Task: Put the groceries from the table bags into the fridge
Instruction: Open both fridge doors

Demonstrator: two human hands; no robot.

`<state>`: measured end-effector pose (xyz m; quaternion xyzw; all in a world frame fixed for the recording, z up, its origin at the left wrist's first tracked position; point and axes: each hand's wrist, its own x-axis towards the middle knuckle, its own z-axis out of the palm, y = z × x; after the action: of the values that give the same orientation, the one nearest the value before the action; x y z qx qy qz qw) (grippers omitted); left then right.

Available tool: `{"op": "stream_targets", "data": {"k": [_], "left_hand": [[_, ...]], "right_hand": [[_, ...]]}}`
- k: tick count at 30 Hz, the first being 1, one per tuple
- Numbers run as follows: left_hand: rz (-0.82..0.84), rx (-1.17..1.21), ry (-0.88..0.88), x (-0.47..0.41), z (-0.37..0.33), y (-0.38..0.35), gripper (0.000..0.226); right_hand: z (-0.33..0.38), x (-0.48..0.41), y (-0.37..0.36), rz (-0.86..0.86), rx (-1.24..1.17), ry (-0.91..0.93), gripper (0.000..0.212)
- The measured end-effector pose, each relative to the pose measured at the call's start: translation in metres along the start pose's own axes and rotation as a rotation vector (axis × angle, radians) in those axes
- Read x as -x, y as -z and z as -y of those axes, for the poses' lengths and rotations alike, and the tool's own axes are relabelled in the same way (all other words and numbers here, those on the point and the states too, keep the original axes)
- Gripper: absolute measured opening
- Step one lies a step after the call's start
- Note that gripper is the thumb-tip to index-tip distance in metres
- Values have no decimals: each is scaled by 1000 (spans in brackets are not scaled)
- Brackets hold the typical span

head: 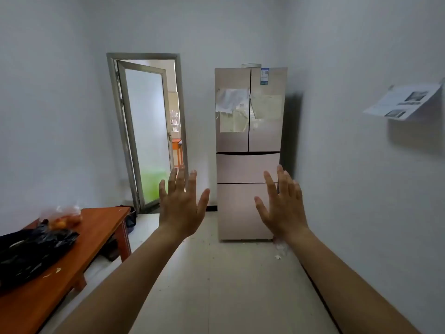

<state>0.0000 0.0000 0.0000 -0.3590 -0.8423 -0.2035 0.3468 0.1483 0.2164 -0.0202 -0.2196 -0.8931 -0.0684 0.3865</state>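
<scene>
Both arms extended forward, palms facing away. Left hand (181, 208) and right hand (283, 208): fingers straight and spread wide, holding nothing, touching nothing.

Fridge (249, 150) stands at the far wall, right of an ajar door (144, 131). All fridge doors and drawers closed; papers taped on the upper doors.

Tabletop (101, 227), orange-brown, at lower left, well apart from the fridge. On it: black bag (31, 251), crumpled, nearer the camera; clear bag (63, 216) with orange-red items, just beyond the black one. Contents of the black bag not visible.

Printed sheet (404, 102) hangs off the right wall.
</scene>
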Motion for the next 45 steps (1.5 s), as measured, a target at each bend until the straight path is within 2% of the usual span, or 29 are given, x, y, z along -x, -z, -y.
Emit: {"op": "stream_targets", "data": {"k": [5,9,15,20,29,33,40,45], "left_hand": [[58,31,14,-82,35,-65,73],[96,84,21,-136,53,-129,80],[285,176,114,-187,52,-249,78],[436,166,137,-235,46,-358,73],[473,199,140,-420,7,-535,83],[471,327,178,-485,-1,-588,80],[568,615,336,-561,7,-714,72],[669,897,511,-626,13,-818,73]], "right_hand": [[-6,-84,-67,73,8,-95,73],[-14,-135,-124,96,15,-100,73],[-46,-175,-220,205,24,-100,71],[-102,-217,-312,271,40,-157,75],[-227,-374,-454,303,-43,-224,75],[-259,-446,-503,322,-183,-334,73],[-296,-519,-627,444,-459,-494,73],[-328,-577,-728,507,-716,-719,72]]}}
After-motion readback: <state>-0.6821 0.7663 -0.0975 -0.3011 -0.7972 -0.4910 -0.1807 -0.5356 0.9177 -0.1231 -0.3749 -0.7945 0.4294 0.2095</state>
